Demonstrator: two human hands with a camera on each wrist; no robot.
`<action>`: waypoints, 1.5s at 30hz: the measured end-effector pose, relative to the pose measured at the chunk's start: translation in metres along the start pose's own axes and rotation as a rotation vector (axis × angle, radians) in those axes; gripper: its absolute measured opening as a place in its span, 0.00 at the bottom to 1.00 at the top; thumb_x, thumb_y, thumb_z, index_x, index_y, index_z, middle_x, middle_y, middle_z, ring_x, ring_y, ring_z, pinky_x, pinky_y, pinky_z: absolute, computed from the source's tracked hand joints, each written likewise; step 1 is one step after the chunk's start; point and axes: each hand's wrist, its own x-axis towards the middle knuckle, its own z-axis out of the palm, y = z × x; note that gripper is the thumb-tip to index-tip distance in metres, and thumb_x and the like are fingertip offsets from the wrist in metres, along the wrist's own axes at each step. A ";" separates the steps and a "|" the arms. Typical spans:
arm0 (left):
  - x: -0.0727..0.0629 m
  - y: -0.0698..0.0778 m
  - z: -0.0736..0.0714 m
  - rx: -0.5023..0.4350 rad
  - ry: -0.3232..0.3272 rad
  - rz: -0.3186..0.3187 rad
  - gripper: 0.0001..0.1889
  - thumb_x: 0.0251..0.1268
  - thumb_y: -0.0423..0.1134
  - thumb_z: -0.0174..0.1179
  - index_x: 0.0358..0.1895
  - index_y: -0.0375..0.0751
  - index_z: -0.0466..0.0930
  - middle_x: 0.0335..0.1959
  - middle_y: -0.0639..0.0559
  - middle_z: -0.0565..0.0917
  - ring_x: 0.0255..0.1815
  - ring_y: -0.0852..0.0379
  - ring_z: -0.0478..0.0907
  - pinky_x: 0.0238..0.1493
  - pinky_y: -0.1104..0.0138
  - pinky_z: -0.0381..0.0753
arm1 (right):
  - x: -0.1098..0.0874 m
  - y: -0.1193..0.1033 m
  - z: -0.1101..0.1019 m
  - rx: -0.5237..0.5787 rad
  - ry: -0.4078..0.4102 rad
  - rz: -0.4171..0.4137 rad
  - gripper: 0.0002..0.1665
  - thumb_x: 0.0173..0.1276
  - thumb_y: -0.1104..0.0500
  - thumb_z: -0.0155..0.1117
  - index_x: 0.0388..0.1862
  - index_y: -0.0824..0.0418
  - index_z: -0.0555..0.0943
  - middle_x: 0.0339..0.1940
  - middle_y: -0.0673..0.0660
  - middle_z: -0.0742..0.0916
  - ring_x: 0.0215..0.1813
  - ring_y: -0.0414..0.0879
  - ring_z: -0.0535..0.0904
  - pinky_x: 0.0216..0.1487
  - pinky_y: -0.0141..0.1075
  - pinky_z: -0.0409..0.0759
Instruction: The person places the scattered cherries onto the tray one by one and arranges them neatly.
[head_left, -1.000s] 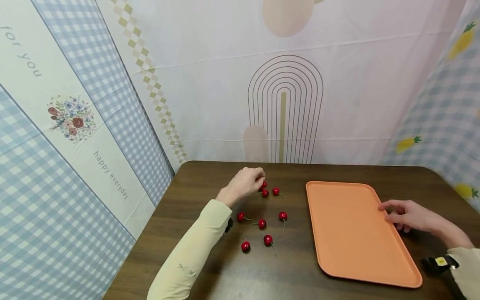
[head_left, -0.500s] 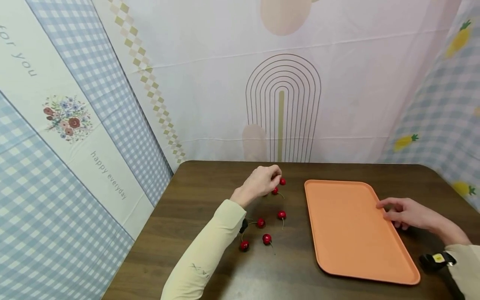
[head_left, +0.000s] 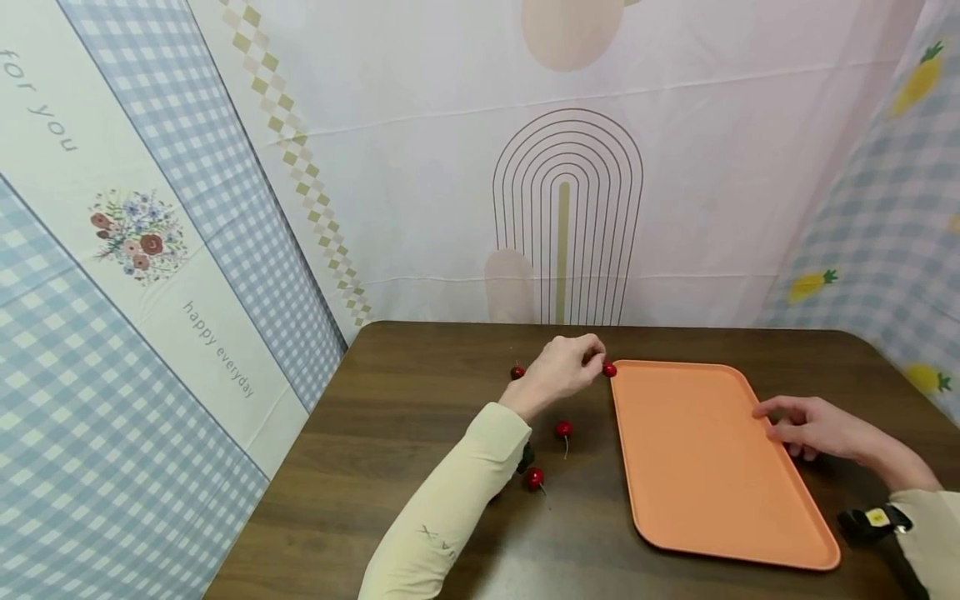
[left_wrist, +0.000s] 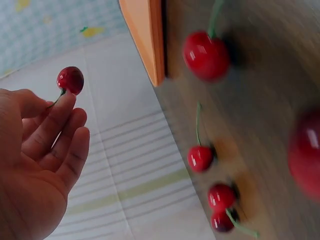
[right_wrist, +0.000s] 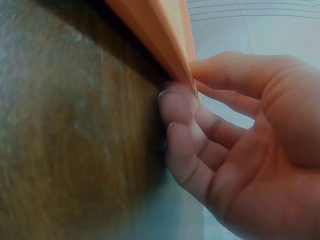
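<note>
My left hand (head_left: 562,367) pinches a red cherry (left_wrist: 70,80) by its green stem, between thumb and index finger. In the head view that cherry hangs by the far left corner of an orange tray (head_left: 712,467), overlapping its rim. At the tray's right side, my right hand (head_left: 821,429) holds the edge. The right wrist view shows the thumb (right_wrist: 225,72) on the tray's rim and curled fingers (right_wrist: 181,152) under it. More stemmed cherries lie on the table left of the tray, among them one cherry (head_left: 564,429) near it; my left forearm hides others.
The dark wooden table (head_left: 405,383) carries the tray and loose cherries, with one nearer cherry (head_left: 535,478) and one farther cherry (head_left: 517,372). Behind the table's back edge hangs a pale printed cloth (head_left: 420,208). Checked cloths hang at both sides.
My left hand has picked up a cherry from the far cluster and carried it rightward to the tray's corner. The right hand stays at the tray's edge.
</note>
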 end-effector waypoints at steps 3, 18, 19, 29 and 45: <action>0.004 0.008 0.007 0.008 0.014 0.006 0.10 0.75 0.43 0.51 0.43 0.49 0.82 0.29 0.61 0.82 0.20 0.68 0.68 0.22 0.80 0.66 | 0.000 0.000 0.001 0.003 -0.003 0.000 0.16 0.75 0.61 0.54 0.59 0.64 0.74 0.26 0.52 0.80 0.25 0.46 0.77 0.24 0.36 0.77; 0.029 0.041 0.058 -0.037 -0.079 -0.102 0.10 0.75 0.44 0.53 0.47 0.52 0.84 0.33 0.64 0.84 0.17 0.68 0.66 0.20 0.79 0.66 | 0.001 0.004 0.002 0.015 -0.013 0.002 0.15 0.75 0.62 0.53 0.59 0.56 0.76 0.26 0.51 0.81 0.25 0.47 0.77 0.24 0.36 0.77; 0.030 0.044 0.061 -0.031 -0.084 -0.110 0.10 0.74 0.45 0.53 0.46 0.52 0.84 0.33 0.64 0.83 0.18 0.69 0.66 0.21 0.80 0.66 | 0.000 0.005 0.002 0.016 -0.014 0.000 0.15 0.76 0.62 0.53 0.58 0.53 0.76 0.26 0.51 0.81 0.25 0.47 0.77 0.24 0.36 0.77; 0.041 0.058 0.093 -0.087 -0.133 -0.208 0.07 0.72 0.44 0.56 0.44 0.55 0.84 0.36 0.67 0.85 0.27 0.73 0.72 0.31 0.83 0.69 | -0.001 0.006 0.002 0.000 -0.008 0.001 0.15 0.76 0.62 0.53 0.57 0.50 0.77 0.26 0.52 0.81 0.26 0.47 0.77 0.24 0.36 0.77; 0.048 0.075 0.109 -0.054 -0.289 -0.273 0.05 0.70 0.45 0.59 0.39 0.58 0.84 0.34 0.69 0.82 0.32 0.71 0.72 0.33 0.79 0.70 | 0.000 0.006 0.001 -0.003 -0.004 -0.007 0.18 0.76 0.62 0.52 0.57 0.43 0.76 0.25 0.54 0.80 0.26 0.48 0.77 0.24 0.36 0.77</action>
